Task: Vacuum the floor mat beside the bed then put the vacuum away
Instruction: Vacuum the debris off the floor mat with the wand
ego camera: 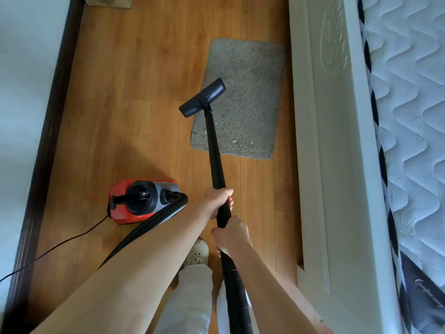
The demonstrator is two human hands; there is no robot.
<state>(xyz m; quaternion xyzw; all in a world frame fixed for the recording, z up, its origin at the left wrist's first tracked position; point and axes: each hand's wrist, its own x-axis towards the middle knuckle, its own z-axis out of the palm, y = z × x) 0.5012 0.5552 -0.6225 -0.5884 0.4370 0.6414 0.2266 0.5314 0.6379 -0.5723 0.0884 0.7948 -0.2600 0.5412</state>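
Observation:
A grey shaggy floor mat (248, 92) lies on the wooden floor against the bed frame (337, 141). The black vacuum wand (215, 150) runs from my hands up to the black floor nozzle (202, 97), which sits on the mat's left edge, half over the bare floor. My left hand (219, 201) grips the wand higher up; my right hand (231, 237) grips it just below. The red and grey vacuum body (142, 201) stands on the floor to the left, with its ribbed black hose (154, 220) curving down behind my left arm.
A black power cord (60, 247) trails from the vacuum body toward the lower left. A dark skirting board (48, 131) and white wall line the left side. A cardboard box (108, 2) stands at the far end. My shoe (197, 254) is under my arms.

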